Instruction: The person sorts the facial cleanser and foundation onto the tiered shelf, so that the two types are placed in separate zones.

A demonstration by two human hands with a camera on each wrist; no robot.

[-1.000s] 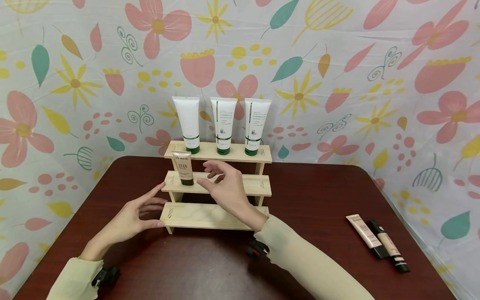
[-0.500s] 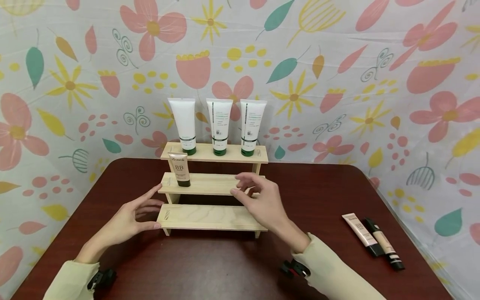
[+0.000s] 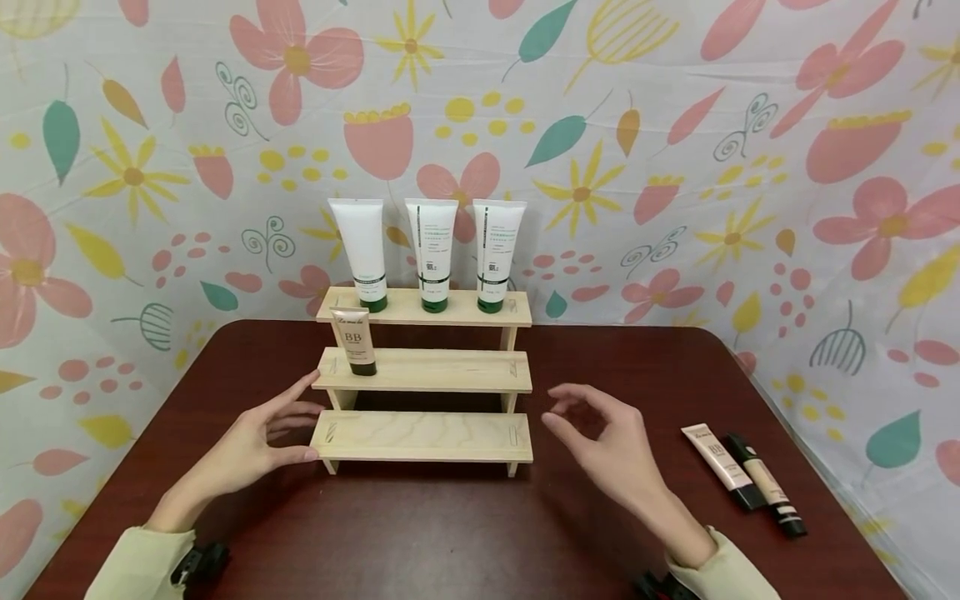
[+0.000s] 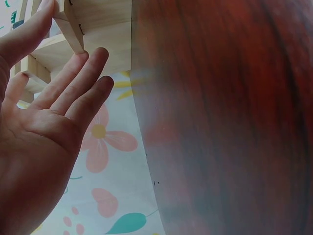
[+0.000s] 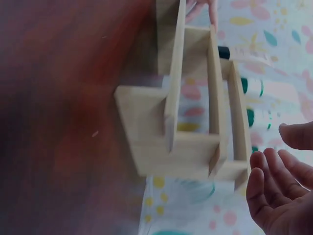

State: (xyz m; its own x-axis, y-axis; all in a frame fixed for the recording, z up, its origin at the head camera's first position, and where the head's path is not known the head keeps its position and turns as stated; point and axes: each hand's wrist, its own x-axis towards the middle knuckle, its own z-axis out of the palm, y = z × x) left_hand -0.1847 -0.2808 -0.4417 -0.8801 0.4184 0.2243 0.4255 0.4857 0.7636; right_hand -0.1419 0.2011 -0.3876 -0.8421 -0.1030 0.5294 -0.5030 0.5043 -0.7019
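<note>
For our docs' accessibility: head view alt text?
A left hand touches a three-tier wooden stand; the empty right hand hovers at its right. Three white tubes stand on top, a BB tube mid-tier; two tubes lie on the table.

Bare right hand (image 3: 611,442) has come off the three-tier pale wooden stand (image 3: 423,435) — over its middle shelf 1 s ago, at that shelf's right end 0.5 s ago, now just to the right of the stand. Pale yellow-green sleeve (image 3: 723,571) moved with it, farther right of the stand — stand's two lower shelves now show full length in head view.
</note>
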